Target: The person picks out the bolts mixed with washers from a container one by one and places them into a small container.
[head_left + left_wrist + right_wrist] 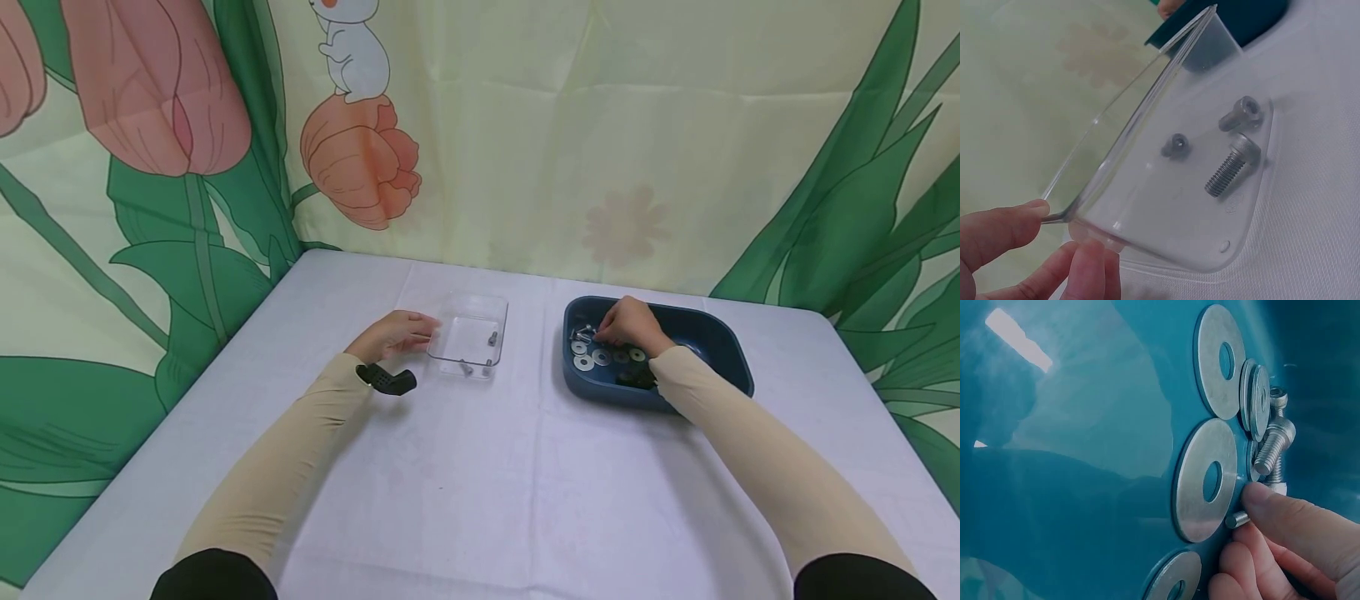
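Observation:
My left hand [396, 333] grips the corner of a clear plastic box [442, 360], thumb at the rim and fingers against the outer wall. Three socket-head bolts lie inside it; one bolt [1233, 165] shows its thread in the left wrist view. On the right, my right hand [632, 323] reaches into a dark blue tray [720, 343]. Its thumb and fingers pinch a small bolt [1237, 520], whose head is hidden by the fingers. Next to them are more bolts [1275, 445] and several flat washers [1188, 487].
A white cloth [450, 483] covers the table, with the box left of the tray. A dark item [636, 377] lies near the tray's front wall, partly behind the right wrist. Behind the table hangs a flower-printed curtain [525, 167].

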